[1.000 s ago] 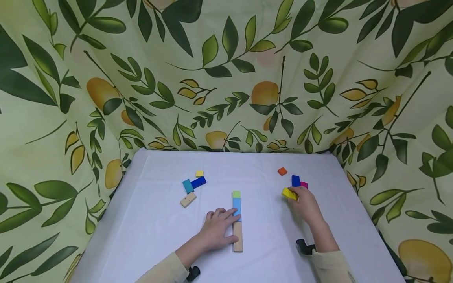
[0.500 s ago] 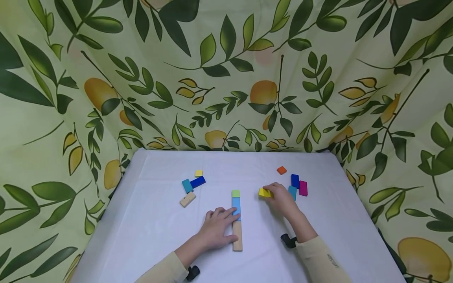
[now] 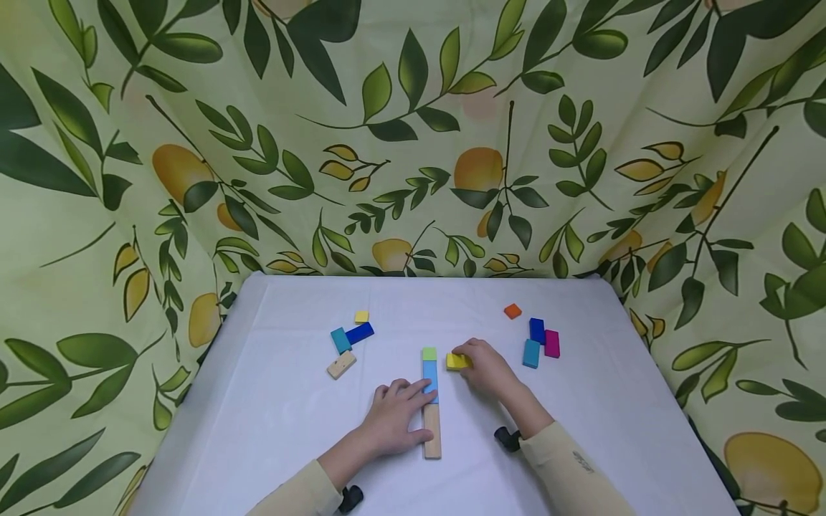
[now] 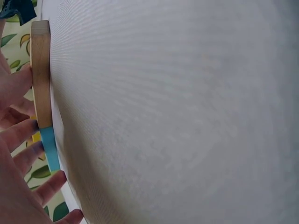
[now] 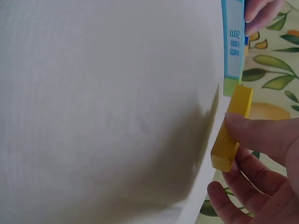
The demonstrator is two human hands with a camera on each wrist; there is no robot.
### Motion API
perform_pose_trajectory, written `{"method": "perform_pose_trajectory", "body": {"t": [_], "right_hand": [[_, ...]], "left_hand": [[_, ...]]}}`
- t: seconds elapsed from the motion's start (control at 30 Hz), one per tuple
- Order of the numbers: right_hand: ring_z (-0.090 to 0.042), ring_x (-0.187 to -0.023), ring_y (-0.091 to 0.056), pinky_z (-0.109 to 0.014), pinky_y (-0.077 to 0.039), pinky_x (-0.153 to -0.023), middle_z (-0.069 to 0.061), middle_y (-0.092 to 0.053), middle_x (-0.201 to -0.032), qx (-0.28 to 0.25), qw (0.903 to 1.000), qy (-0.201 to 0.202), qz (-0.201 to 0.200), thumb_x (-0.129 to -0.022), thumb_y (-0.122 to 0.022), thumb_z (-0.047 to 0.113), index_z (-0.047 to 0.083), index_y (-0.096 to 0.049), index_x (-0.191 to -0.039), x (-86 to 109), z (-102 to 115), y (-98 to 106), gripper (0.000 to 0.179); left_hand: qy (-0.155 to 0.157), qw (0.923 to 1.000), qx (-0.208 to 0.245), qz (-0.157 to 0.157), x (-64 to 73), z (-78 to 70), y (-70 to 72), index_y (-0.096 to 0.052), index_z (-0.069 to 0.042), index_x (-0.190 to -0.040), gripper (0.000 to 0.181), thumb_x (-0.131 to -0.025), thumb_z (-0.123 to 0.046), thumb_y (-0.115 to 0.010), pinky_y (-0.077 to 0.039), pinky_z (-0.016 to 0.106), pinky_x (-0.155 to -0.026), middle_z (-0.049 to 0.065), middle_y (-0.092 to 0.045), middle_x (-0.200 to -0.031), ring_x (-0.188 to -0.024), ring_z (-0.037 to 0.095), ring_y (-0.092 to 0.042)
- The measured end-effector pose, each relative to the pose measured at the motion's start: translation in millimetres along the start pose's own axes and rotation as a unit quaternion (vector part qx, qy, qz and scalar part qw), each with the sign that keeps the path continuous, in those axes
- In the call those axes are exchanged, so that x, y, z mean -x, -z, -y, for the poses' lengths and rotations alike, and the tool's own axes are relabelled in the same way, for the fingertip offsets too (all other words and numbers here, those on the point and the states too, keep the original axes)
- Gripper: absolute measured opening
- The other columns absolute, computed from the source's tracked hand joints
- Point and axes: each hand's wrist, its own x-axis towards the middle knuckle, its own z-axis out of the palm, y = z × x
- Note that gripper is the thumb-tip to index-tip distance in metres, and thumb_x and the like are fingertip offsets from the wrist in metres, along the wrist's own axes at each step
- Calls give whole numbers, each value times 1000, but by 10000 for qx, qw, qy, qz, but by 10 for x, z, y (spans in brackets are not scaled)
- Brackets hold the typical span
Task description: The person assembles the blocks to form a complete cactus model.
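Leaf-and-fruit cloth (image 3: 400, 158) hangs behind the white-covered table (image 3: 290, 301). Your left hand (image 3: 395, 419), fingers spread, touches the light-blue block (image 3: 430, 370) and the wooden block (image 3: 433, 438), lined up with a light-green block (image 3: 429, 354) at the far end. Your right hand (image 3: 487, 367) pinches the yellow block (image 3: 455, 362) between thumb and fingers, just right of the light-green block.

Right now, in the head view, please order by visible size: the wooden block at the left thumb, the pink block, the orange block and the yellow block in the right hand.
1. Wooden block
2. Pink block and yellow block: too alike to rank; the right hand partly hides the yellow
3. Orange block
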Motion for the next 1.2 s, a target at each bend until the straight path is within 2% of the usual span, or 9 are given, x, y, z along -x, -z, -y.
{"method": "perform_pose_trajectory", "body": {"t": [0.43,0.67,0.93,1.07,1.2], "right_hand": [[-24,-112,-62,-44,-52,-102,-5,-68,-117,-27,9990,175,417,-87,-77,4,12,-73,-121,-32,78,-123,35],[-22,-111,-62,-43,-52,-102,-5,-67,-119,48,9988,255,426,-86,-80,11,12,-71,-124,-30,93,-111,39],[-26,-114,-62,-49,-53,-98,-7,-66,-124,-200,9996,-50,175,-86,-81,16,15,-67,-131,-11,60,104,48],[-28,-115,-61,-50,-54,-96,-8,-65,-127,-344,9992,-197,0,-86,-80,15,16,-66,-133,-15,-79,248,49],[-31,-117,-61,-51,-54,-96,-11,-64,-130,-456,9988,-134,-111,-88,-78,13,12,-64,-135,6,-269,379,49]], "left_hand": [[-53,10000,-32,-56,8,4,-12,-45,-36,-152,70,-90,-61,-66,-35,62,-104,-9,-34,-163,-139,29,-39],[30,10000,-47,41,-5,-11,-3,-43,-38,-153,71,-90,-62,-65,-34,61,-107,-10,-32,-164,-141,28,-37],[53,9999,-108,45,-11,-4,1,-43,-38,-152,71,-89,-63,-65,-34,61,-107,-10,-33,-164,-141,28,-37],[70,9999,-74,52,-17,-1,2,-44,-38,-152,70,-89,-63,-65,-34,61,-107,-10,-33,-164,-141,28,-37],[50,10000,-38,75,-14,6,2,-44,-38,-152,70,-90,-62,-65,-34,62,-107,-10,-33,-164,-141,28,-37]]}}
